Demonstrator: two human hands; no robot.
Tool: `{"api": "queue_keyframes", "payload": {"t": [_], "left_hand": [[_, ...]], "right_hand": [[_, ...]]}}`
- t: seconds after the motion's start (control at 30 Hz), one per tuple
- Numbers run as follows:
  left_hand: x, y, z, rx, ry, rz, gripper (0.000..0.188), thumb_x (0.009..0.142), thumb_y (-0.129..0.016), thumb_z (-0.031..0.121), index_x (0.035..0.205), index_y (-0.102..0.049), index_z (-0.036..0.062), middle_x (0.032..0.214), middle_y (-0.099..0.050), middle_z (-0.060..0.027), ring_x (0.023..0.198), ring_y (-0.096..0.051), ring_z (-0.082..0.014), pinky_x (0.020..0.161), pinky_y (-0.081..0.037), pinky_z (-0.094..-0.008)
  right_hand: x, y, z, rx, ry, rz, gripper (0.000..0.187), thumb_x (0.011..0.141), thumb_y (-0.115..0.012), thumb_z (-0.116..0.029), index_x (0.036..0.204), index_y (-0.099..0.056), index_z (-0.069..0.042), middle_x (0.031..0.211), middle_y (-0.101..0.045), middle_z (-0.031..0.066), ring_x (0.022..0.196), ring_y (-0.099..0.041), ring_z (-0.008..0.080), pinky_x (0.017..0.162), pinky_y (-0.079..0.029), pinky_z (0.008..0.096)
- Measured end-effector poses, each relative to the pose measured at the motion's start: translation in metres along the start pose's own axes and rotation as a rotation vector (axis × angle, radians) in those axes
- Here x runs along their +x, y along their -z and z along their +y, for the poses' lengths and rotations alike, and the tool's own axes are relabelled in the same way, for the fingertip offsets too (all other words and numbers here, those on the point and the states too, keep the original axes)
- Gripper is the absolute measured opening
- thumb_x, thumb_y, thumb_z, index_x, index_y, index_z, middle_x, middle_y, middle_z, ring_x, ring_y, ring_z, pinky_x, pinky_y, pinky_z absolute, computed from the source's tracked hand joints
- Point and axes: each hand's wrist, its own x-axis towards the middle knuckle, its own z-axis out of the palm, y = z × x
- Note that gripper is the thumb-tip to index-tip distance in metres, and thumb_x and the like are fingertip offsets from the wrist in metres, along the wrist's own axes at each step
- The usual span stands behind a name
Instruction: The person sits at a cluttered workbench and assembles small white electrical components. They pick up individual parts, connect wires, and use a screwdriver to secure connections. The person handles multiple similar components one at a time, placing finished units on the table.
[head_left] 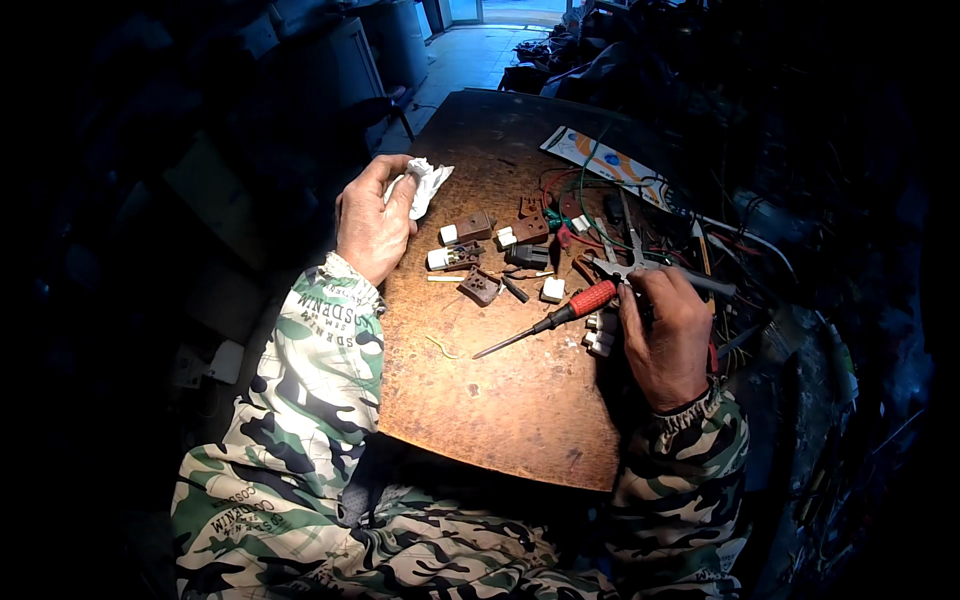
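I see the left hand (372, 225) at the left edge of the brown worktop (500, 400), its fingers closed around a crumpled white tissue (424, 183). The right hand (665, 335) rests on the right side of the worktop, and its fingers hold a screwdriver (560, 318) with a red handle; the metal tip points left and lies on the worktop. Between the two hands lie several small brown connectors (480, 250) with white parts. Just above the right hand there are pliers (625, 260), and behind them a tangle of coloured wires (600, 200).
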Motion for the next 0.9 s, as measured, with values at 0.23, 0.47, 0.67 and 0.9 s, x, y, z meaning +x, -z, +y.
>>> {"api": "queue_keyframes", "payload": {"t": [0.23,0.47,0.67,0.9], "left_hand": [[0.007,0.006,-0.009,0.250,-0.072,0.072,0.023,0.098,-0.058,0.009,0.114,-0.073,0.0022,0.089,-0.073,-0.0080,0.068,-0.064,-0.0092,0.063,-0.053,-0.0249],[0.003,0.076,-0.013,-0.232,-0.118,0.169,0.030,0.100,-0.056,0.008,0.126,-0.066,-0.0031,0.092,-0.069,-0.0006,0.074,-0.058,-0.0044,0.078,-0.055,-0.0233],[-0.047,0.182,-0.090,-0.157,-0.236,0.571,0.035,0.094,-0.072,0.007,0.127,-0.064,-0.0033,0.116,-0.071,-0.0109,0.098,-0.068,-0.0117,0.086,-0.055,-0.0219],[-0.125,0.113,-0.292,-0.167,0.264,0.695,0.022,0.089,-0.072,0.004,0.110,-0.070,-0.0021,0.102,-0.074,-0.0098,0.092,-0.069,-0.0135,0.082,-0.055,-0.0284]], "right_hand": [[-0.002,0.002,0.002,-0.005,-0.012,-0.014,0.012,0.086,-0.071,-0.001,0.096,-0.066,0.003,0.090,-0.064,0.0183,0.083,-0.065,0.0372,0.071,-0.053,0.0426],[-0.002,-0.006,0.003,-0.041,-0.019,-0.050,0.009,0.088,-0.069,0.000,0.096,-0.066,0.004,0.087,-0.064,0.0192,0.078,-0.066,0.0366,0.069,-0.052,0.0407],[-0.003,-0.011,0.009,-0.036,0.058,-0.055,0.008,0.091,-0.064,0.002,0.098,-0.063,0.007,0.085,-0.061,0.0193,0.074,-0.063,0.0320,0.069,-0.050,0.0359],[-0.001,-0.013,0.005,-0.225,-0.013,-0.122,0.012,0.099,-0.058,-0.004,0.097,-0.061,0.007,0.080,-0.060,0.0142,0.073,-0.056,0.0204,0.067,-0.045,0.0314]]}}
